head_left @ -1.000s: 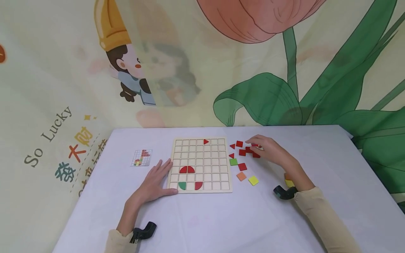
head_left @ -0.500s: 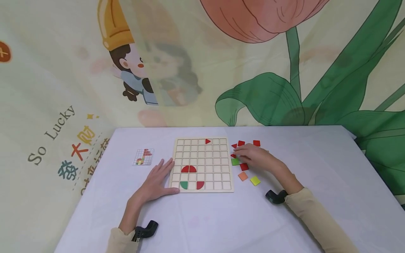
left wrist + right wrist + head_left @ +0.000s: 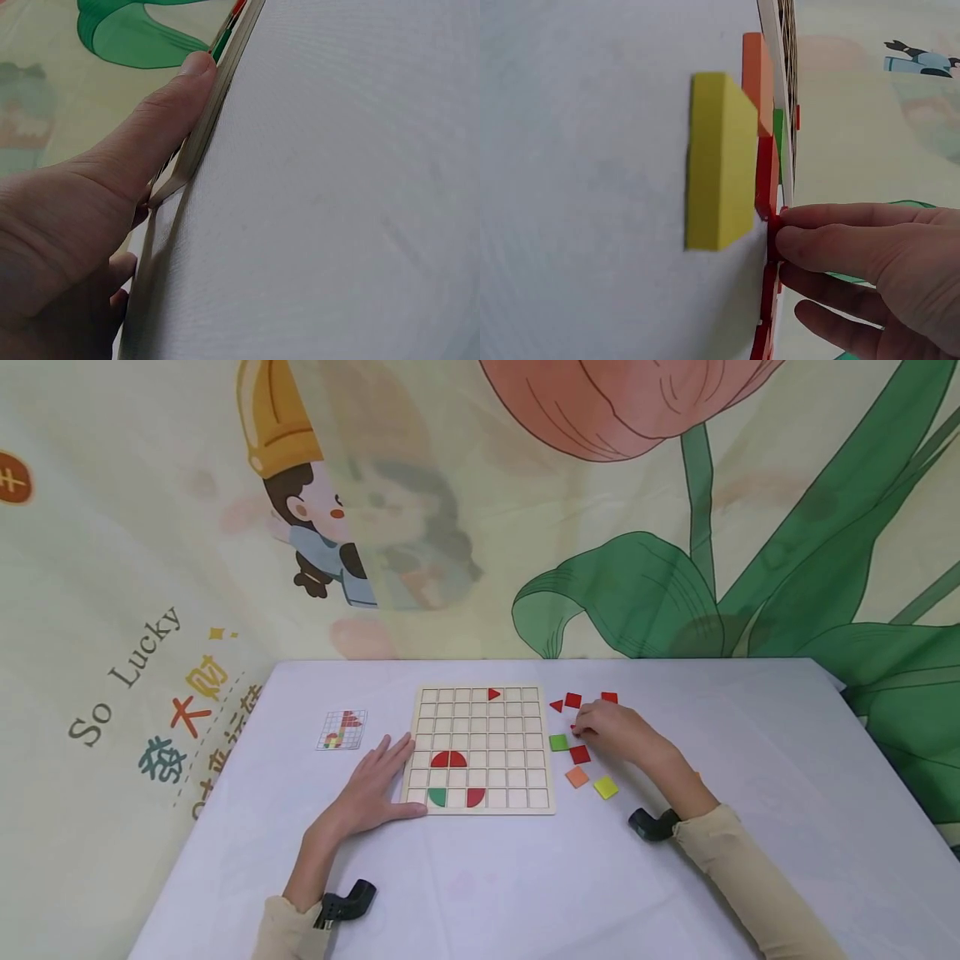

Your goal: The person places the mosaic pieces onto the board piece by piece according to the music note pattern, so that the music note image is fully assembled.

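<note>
My left hand (image 3: 363,793) lies with fingers spread at the left edge of a wooden grid board (image 3: 516,732). Its thumb rests on the board's near left corner, also seen in the left wrist view. To the right of the board, my right hand (image 3: 618,729) pinches a small red triangle tile (image 3: 573,728), mostly covered by the fingertips. The board bears a red triangle (image 3: 493,694), two red quarter-circles (image 3: 448,759) side by side, a green quarter-circle (image 3: 437,797) and another red one (image 3: 476,797).
Loose tiles lie right of the board: a green square (image 3: 558,742), a red square (image 3: 580,754), an orange square (image 3: 577,777), a yellow square (image 3: 721,161), and more red tiles (image 3: 573,700). A printed pattern card (image 3: 342,730) lies to the left on the white tablecloth (image 3: 465,885).
My right hand moved left from the far red tiles to the red triangle near the board, then drew it slightly right. The left hand stays on the board.
</note>
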The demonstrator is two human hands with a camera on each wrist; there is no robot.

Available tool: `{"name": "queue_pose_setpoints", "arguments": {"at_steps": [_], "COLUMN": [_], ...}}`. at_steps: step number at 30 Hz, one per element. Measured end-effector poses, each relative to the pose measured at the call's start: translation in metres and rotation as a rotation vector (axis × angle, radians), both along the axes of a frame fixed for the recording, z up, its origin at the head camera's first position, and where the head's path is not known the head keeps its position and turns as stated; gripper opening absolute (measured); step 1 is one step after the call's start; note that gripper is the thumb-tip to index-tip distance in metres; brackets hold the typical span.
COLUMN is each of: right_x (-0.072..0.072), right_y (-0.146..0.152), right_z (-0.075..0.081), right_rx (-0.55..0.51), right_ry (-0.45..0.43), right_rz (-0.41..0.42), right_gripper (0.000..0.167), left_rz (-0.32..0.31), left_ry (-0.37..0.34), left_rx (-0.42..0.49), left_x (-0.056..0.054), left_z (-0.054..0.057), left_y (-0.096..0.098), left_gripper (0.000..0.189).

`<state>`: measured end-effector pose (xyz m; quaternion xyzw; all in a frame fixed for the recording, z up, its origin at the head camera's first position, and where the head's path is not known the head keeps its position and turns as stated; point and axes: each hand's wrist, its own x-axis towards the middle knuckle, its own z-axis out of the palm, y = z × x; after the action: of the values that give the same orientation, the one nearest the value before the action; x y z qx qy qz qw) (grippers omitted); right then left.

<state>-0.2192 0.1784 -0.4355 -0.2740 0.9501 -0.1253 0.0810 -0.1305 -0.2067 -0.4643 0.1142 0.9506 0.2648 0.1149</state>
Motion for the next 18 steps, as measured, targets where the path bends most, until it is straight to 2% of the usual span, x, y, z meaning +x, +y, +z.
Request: {"name": "queue_pose_setpoints", "arguments": {"at_steps": [4, 11, 18], "right_x": [-0.0039, -0.0048, -0.0031], "right_y": [0.0021, 0.0015, -0.0002], "right_z": [-0.0032, -0.0043, -0.0028], "right_rx": [-0.008, -0.003, -0.026], "right_ry": [-0.012, -0.016, -0.019], "right_rz": [-0.024, -0.017, -0.050], "right_gripper": [0.011, 0.010, 0.009], "left_rz": [-0.003, -0.008, -0.008], "left_ry": [0.001, 0.016, 0.024], "left_rx": [0.004, 0.010, -0.002], "left_x": [0.0001, 0.0002, -0.0004], "left_z": [-0.0001, -0.0013, -0.0031], "left_y": [-0.0004, -0.0008, -0.0012], "left_gripper": [0.104, 0.104, 0.104]}}
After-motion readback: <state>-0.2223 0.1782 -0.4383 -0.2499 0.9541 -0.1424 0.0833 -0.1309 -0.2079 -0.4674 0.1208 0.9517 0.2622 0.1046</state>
